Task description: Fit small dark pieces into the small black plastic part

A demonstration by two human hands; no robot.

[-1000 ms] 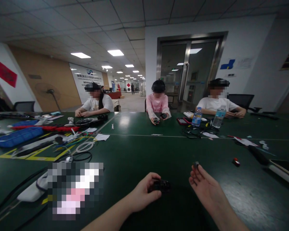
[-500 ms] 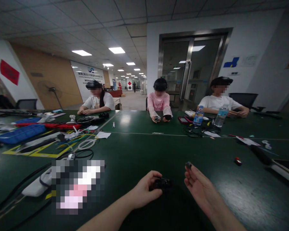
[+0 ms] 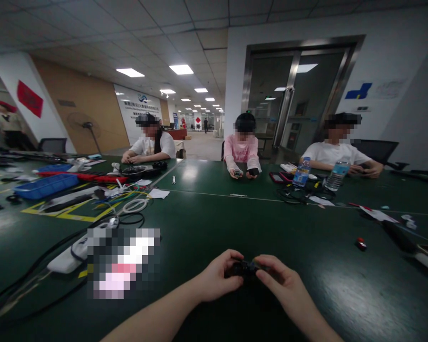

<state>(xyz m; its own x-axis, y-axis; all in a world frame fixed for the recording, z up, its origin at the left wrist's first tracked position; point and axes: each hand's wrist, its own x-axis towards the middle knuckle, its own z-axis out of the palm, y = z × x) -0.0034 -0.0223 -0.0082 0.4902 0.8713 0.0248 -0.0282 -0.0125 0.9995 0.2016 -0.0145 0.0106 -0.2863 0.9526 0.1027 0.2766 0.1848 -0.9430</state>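
Here's the small black object point(image 3: 248, 268), dark and partly hidden, held crosswise between left hand point(image 3: 219, 278) and right hand point(image 3: 281, 279) toward the bench's point(image 3: 203, 221) near edge.

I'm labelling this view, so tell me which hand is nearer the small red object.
Right. The right hand, at the dark object, is left of the small red object; the left hand is farther left.

Blue tray point(image 3: 45, 186) on a green table point(image 3: 199, 223), white power strip point(image 3: 64, 260) near black cables point(image 3: 39, 254), two plastic bottles point(image 3: 301, 173) standing close together, small red object point(image 3: 360, 244) nearer, three seated people point(image 3: 241, 148) across
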